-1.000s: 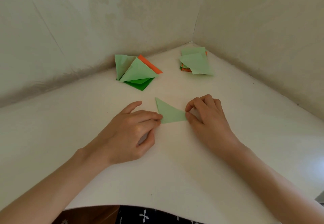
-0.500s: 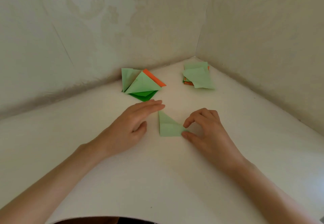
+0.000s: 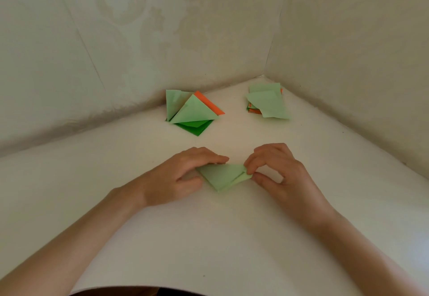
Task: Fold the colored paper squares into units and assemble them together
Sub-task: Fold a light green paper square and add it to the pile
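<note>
Green, pale: the folded piece [image 3: 221,176] lies flat on the white surface [image 3: 209,237], near the centre, between the two hands. It is roughly triangular. Its long axis runs left to right, its point is toward the person, and a layered flap shows at the right tip.

Left hand [image 3: 181,175]: fingers [image 3: 209,156] nearly straight, laid over the left corner and far edge, pressing down. Thumb sits beside the near-left edge; cannot tell whether it goes under the paper.

Right hand [image 3: 281,172]: thumb and forefinger pinch the right tip; the other fingers curl loosely above.

Key relation: the hands touch opposite ends of the long axis. The left acts as anchor and the right has the working end. Judgement: the next crease is likely worked from the right tip toward the left.

Well apart, further back: a pile of folded units [image 3: 192,112], green with one orange, and a stack of squares [image 3: 269,104] nearer the corner. Walls [image 3: 139,40] are cream and patterned, and meet behind the surface.
</note>
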Available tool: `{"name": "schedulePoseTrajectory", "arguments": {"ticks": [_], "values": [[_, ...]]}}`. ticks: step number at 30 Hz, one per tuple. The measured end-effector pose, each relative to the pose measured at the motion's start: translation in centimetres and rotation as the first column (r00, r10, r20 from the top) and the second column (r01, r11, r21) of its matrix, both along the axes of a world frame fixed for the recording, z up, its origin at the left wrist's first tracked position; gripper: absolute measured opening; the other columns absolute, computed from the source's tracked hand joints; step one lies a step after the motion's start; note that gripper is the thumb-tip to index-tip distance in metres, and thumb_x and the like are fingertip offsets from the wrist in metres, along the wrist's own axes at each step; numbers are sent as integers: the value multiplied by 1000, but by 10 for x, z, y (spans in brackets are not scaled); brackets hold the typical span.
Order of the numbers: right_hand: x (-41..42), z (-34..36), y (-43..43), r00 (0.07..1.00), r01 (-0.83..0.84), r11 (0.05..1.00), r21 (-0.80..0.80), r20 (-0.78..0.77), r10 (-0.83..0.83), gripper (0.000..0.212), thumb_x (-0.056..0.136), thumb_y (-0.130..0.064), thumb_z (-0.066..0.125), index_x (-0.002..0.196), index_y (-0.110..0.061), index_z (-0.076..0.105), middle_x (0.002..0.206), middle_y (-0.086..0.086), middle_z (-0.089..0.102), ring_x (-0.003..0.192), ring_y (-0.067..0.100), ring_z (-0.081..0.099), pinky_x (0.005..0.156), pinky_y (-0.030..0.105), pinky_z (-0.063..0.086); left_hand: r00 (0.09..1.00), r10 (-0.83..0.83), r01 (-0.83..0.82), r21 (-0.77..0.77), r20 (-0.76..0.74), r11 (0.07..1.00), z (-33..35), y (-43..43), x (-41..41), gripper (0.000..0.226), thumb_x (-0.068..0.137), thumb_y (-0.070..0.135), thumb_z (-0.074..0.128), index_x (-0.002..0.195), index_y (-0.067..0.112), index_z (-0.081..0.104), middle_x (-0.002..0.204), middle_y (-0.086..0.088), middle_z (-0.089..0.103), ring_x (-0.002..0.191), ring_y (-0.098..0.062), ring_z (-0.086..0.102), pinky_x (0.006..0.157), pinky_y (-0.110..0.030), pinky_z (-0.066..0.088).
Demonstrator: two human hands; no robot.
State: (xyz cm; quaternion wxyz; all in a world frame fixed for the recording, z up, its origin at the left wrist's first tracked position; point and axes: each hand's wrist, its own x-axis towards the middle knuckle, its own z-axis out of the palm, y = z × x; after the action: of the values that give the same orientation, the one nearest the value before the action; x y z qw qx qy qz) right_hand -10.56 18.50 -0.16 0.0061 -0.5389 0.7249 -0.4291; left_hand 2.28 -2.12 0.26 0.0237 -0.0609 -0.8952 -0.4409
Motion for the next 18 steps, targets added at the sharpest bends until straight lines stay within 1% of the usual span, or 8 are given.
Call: {"name": "schedulePoseTrajectory", "arguments": {"ticks": [3,5,6,8,10,13,16,18], "values": [[1,4,2,1000,-15,998,-61,5,15,9,86,-22,52,88,-30,56,99,-15,59,107,11,48,92,19,37,996,-48,40,105,80,994,6,6,6,59,84,52,47,138,30,40,127,12,47,121,-7,44,96,-13,33],[3,6,2,999,-38,995,-90,1,39,9,86,-20,53,88,-29,57,100,-14,60,108,12,49,92,21,38,988,-49,24,166,147,986,7,11,8,78,75,77,47,142,38,31,132,18,42,128,-3,39,101,-18,34],[4,7,2,999,-49,994,-99,-11,48,9,86,-20,54,88,-28,57,101,-14,60,108,12,49,92,21,38,984,-42,7,197,175,980,8,14,9,84,70,81,48,141,41,30,134,21,41,129,-1,38,103,-20,35],[4,7,2,998,-55,993,-102,-19,53,9,86,-21,55,87,-29,58,105,-17,57,110,13,48,93,20,36,978,-25,-37,289,208,957,12,16,9,82,64,78,60,135,44,37,131,24,46,125,0,44,99,-21,41],[4,7,3,999,-39,994,-104,-12,38,9,85,-23,57,86,-31,60,111,-18,53,112,14,47,94,19,34,978,8,-90,386,209,918,16,15,9,71,64,58,71,128,39,47,125,20,55,117,-3,53,90,-20,45],[5,7,3,1000,-18,990,-140,-18,16,11,83,-21,59,85,-32,62,115,-15,51,112,14,47,93,19,34,982,27,-116,491,185,863,19,14,9,59,64,37,73,121,29,57,117,10,62,109,-9,59,84,-18,47],[7,8,2,998,-27,976,-215,-68,13,15,83,-15,60,87,-28,62,107,-8,54,102,13,50,84,19,37,980,-12,-110,585,200,804,21,15,7,57,62,29,78,116,27,63,114,7,65,106,-11,61,80,-19,49],[9,9,2,996,-35,969,-244,-84,15,15,83,-12,59,87,-26,61,103,-7,54,97,13,50,79,19,37,978,-59,-78,616,198,784,21,14,7,63,58,35,85,117,28,64,116,4,65,109,-14,61,82,-21,49]]}}
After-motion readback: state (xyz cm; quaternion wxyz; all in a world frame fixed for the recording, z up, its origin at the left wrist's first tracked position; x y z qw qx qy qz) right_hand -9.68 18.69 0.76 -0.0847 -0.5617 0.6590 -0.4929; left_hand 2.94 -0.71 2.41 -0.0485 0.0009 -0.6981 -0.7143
